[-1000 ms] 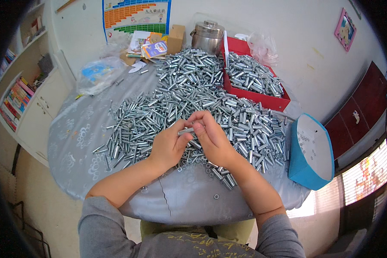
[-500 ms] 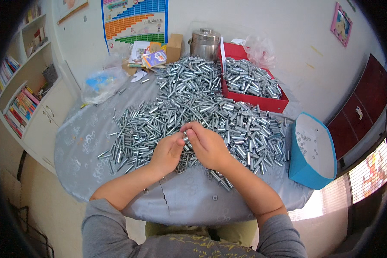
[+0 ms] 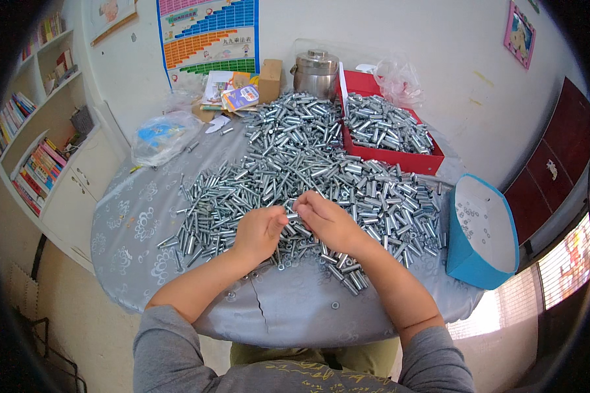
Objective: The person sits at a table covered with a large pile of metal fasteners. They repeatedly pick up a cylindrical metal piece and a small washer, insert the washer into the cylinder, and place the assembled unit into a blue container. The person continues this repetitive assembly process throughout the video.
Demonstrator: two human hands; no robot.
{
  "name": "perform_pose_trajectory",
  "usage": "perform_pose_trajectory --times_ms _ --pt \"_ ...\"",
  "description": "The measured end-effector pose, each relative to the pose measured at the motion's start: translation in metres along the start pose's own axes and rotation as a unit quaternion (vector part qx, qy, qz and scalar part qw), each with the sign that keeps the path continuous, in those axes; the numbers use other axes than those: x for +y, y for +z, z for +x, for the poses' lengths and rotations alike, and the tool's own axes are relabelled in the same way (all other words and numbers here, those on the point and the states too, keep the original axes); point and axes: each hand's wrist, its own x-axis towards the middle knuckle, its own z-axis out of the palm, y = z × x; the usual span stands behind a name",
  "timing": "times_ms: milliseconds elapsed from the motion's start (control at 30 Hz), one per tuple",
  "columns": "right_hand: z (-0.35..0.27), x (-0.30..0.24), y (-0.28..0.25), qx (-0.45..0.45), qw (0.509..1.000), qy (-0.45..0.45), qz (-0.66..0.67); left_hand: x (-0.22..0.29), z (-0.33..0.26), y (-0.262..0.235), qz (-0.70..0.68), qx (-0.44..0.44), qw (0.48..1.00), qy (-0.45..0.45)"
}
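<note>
Just above the near part of a large heap of silver metal bolts and sleeves (image 3: 295, 167), my two hands meet with their fingertips almost touching. A short shiny bolt (image 3: 292, 216) shows between them. My left hand (image 3: 259, 233) is closed, its thumb and forefinger pinching one end. My right hand (image 3: 329, 226) is closed too, fingers curled around the other end and partly hiding it. Which fittings sit on the bolt cannot be made out. Loose nuts (image 3: 281, 266) lie on the cloth below my hands, and several sleeved bolts (image 3: 351, 278) lie below my right wrist.
A red box (image 3: 400, 160) full of bolts stands at the back right. On the right, a blue bin (image 3: 473, 252) has small rings or nuts inside. Behind the heap stand a steel pot (image 3: 315, 75), a carton (image 3: 269, 80) and a plastic bag (image 3: 166, 139). Grey cloth (image 3: 137, 262) covers the round table.
The view has shifted slightly, so the table sits a little lower and to the right. My fingers have parted slightly, and more of the bolt shows between them.
</note>
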Motion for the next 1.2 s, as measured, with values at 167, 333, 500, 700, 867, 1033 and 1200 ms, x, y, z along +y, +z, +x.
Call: perform_pose_trajectory --times_ms 167,333,500,700,867,1033,1200 --pt "0.002 0.015 0.002 -0.004 0.997 -0.072 0.034 0.003 0.0 0.004 -0.012 -0.007 1.0 0.007" --pt "0.001 0.008 -0.003 -0.051 0.998 0.043 0.018 -0.002 -0.001 0.003 -0.016 -0.014 1.0 -0.016" --pt "0.002 0.011 0.005 -0.019 0.992 -0.023 0.125 0.001 -0.001 0.004 -0.017 0.0 1.0 0.013" --pt "0.001 0.008 0.008 -0.02 0.983 0.01 0.183 0.001 -0.001 0.004 -0.011 -0.004 1.0 -0.01" --pt "0.0 -0.002 0.001 -0.045 0.977 0.096 0.186 0.0 -0.003 0.004 -0.008 0.002 1.0 -0.022" --pt "-0.001 0.015 0.003 -0.062 0.985 0.086 0.133 -0.003 -0.004 0.008 -0.013 -0.004 1.0 -0.022" --pt "-0.001 0.012 0.004 -0.068 0.977 0.114 0.168 -0.004 -0.005 0.011 -0.02 -0.005 0.999 -0.027"
